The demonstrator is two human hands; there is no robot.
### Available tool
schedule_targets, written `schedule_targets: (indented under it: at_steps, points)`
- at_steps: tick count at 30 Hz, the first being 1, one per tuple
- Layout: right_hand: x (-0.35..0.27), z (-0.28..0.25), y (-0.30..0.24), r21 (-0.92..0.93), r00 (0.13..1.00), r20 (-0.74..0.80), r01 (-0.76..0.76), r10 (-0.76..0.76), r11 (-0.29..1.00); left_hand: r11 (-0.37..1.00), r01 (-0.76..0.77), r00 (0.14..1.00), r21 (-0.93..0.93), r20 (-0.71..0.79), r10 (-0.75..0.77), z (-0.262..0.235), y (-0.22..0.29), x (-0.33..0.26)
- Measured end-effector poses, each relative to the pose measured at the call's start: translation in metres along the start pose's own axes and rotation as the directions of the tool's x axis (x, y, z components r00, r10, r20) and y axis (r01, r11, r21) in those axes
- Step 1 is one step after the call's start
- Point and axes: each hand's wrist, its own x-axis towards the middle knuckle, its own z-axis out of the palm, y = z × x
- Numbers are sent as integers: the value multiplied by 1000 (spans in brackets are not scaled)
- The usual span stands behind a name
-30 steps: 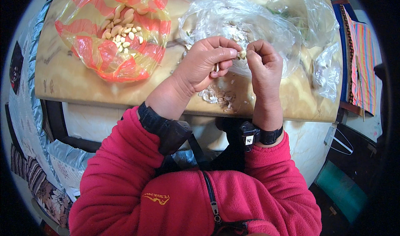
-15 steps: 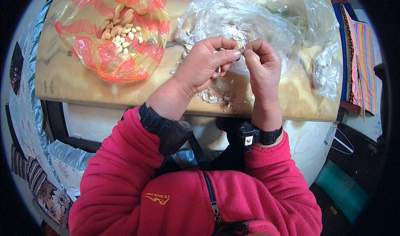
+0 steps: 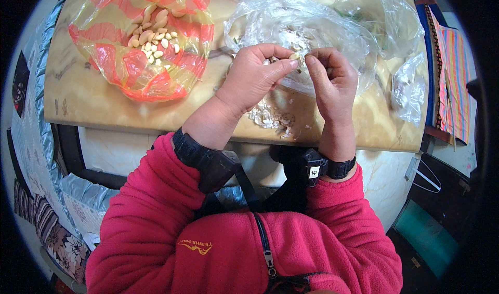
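Above the table, my left hand (image 3: 258,77) pinches a small pale garlic clove (image 3: 295,55) between thumb and forefinger. Its other fingers curl underneath, partly hidden. Just to the right, my right hand (image 3: 334,83) has its thumb and forefinger pressed together beside the clove; whatever lies between them is too small to make out. Behind both hands spreads a clear plastic bag (image 3: 249,21) with pale garlic skins on it. Loose garlic peelings (image 3: 273,118) lie below the hands near the table's front edge. At the left, peeled garlic cloves (image 3: 150,39) rest in a red and yellow plastic bag (image 3: 179,89).
Another clear bag (image 3: 384,21) with something green inside stands at the far right. A smaller clear bag (image 3: 408,89) lies by the right edge of the table (image 3: 104,107). Beyond that edge is a striped cloth (image 3: 455,70).
My right hand has shifted slightly right, opening a small gap from the left fingertips. My left hand has stayed nearly in place with the clove.
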Motion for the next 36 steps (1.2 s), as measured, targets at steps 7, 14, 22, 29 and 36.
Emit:
schedule_targets:
  at_steps: [7, 14, 22, 29, 36]
  points:
    - [0, -2, -2, -97, 995, 99, -8, 18, 995, 871, -300, 946, 389, 6, 323, -1, -5, 1]
    - [-1, -6, -4, -182, 980, 172, -63, 94, 981, 717, -378, 904, 586, 68, 421, -2, -3, 0]
    - [1, -8, 0, -140, 984, 165, -46, 70, 989, 638, -411, 882, 652, 108, 458, -1, -1, -1]
    - [0, -7, 0, -173, 972, 200, -87, 121, 981, 616, -441, 873, 653, 152, 464, -3, -6, 0]
    - [-1, -3, 2, -126, 990, 115, -68, 83, 990, 891, -204, 976, 405, 19, 215, -1, -7, -2]
